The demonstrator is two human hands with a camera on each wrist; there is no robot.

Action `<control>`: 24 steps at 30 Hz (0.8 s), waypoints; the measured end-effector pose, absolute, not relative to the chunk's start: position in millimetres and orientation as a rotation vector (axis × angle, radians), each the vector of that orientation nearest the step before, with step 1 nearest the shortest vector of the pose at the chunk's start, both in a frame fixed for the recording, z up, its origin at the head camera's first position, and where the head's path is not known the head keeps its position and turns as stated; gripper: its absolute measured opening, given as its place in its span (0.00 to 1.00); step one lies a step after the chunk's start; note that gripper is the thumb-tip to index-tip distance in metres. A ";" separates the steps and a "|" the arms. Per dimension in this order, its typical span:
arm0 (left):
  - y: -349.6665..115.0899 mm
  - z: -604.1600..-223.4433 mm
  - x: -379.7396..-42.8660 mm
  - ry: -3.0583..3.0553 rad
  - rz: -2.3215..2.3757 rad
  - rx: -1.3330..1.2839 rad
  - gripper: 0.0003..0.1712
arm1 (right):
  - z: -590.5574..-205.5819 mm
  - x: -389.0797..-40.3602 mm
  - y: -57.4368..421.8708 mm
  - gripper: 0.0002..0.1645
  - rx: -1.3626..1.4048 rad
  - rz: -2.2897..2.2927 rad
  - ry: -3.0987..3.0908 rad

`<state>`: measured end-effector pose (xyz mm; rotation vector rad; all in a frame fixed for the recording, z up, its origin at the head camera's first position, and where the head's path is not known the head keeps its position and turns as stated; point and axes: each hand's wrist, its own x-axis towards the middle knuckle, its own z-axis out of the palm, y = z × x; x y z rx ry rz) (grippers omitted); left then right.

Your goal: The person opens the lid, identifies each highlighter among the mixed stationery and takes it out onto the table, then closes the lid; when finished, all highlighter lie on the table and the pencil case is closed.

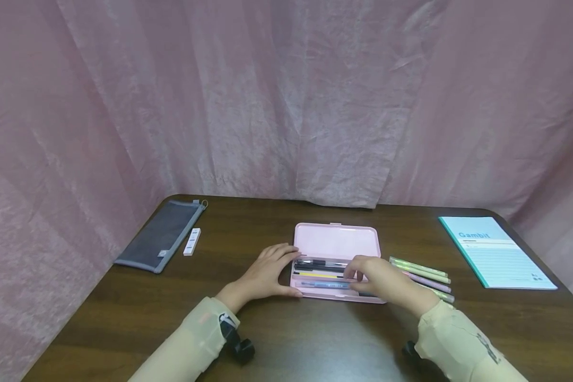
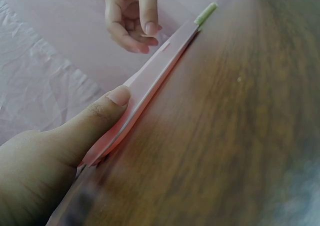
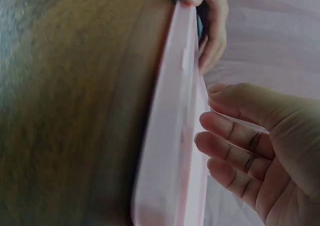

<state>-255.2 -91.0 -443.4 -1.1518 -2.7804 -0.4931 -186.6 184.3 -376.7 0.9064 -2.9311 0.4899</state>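
A pink pencil case [image 1: 336,240] lies on the table with its lid folded back. Inside it are black pens [image 1: 317,267], a thin yellow stick [image 1: 317,275] and a blue pen [image 1: 326,285]. My left hand [image 1: 265,271] holds the case by its left end, thumb [image 2: 95,113] against the front wall and fingers at the back. Over the right part of the case is my right hand [image 1: 387,282], fingers [image 3: 232,148] loosely bent with nothing between them in the right wrist view. It hides the pens' right ends in the head view.
Green and purple pens [image 1: 427,282] lie just right of the case. A notepad [image 1: 498,254] is at the far right. On the left are a grey zip pouch [image 1: 159,233] and a small white block [image 1: 192,242]. Pink curtain [image 1: 286,101] hangs behind the wooden table [image 1: 315,339].
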 end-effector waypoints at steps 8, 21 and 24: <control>-89.9 -442.6 -256.7 -2.769 -0.491 -1.167 0.57 | -387.9 -188.5 175.8 0.08 0.959 0.393 -2.880; -91.0 -440.4 -255.1 -2.801 -0.494 -1.157 0.57 | -398.0 -188.6 166.3 0.05 0.909 0.157 -2.783; -91.1 -440.9 -255.0 -2.798 -0.490 -1.156 0.57 | -399.8 -189.9 164.7 0.05 0.901 0.115 -2.779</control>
